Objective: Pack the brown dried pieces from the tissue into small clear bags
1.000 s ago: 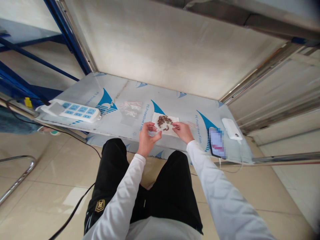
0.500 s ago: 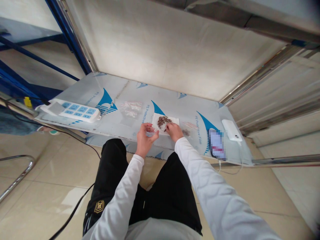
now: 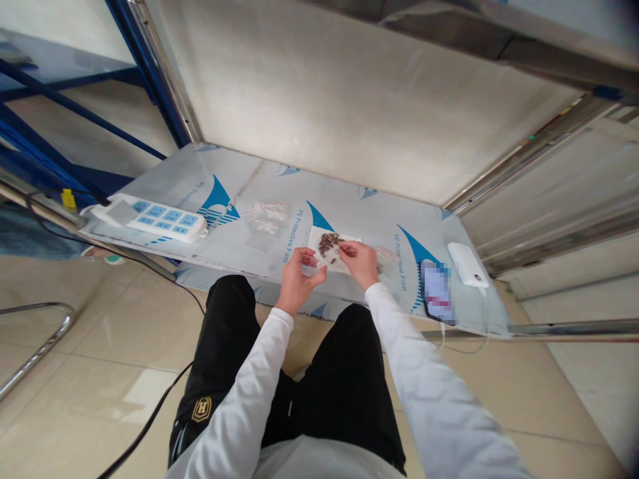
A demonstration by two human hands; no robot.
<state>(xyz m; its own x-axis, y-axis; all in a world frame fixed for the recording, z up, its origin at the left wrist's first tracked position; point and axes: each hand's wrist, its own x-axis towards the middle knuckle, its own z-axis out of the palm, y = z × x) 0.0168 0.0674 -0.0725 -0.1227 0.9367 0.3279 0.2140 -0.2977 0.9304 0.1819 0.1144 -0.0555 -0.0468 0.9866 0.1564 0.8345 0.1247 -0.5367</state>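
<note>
A heap of small brown metal pieces, screw-like in shape (image 3: 328,243), lies on a white sheet (image 3: 315,234) on the shelf in front of me. My left hand (image 3: 298,283) is at the near left of the sheet, thumb and fingers curled around a small clear plastic bag (image 3: 310,270). At the heap's right edge, my right hand (image 3: 360,263) has its thumb and fingertips pinched together. Whatever is between those fingertips is too small to make out. Partly behind the right hand lies another clear bag (image 3: 385,255).
Clear zip bags (image 3: 269,218) lie to the left, beyond them a white power strip (image 3: 172,223). To the right are a phone (image 3: 438,293) and a white power bank (image 3: 466,264) with a cable. The film-covered shelf's (image 3: 279,186) front edge is just above my knees.
My right hand has drawn slightly up and right from the heap's near edge, its fingers pinched. My left hand keeps the bag beside the sheet. The whole view has shifted a little.
</note>
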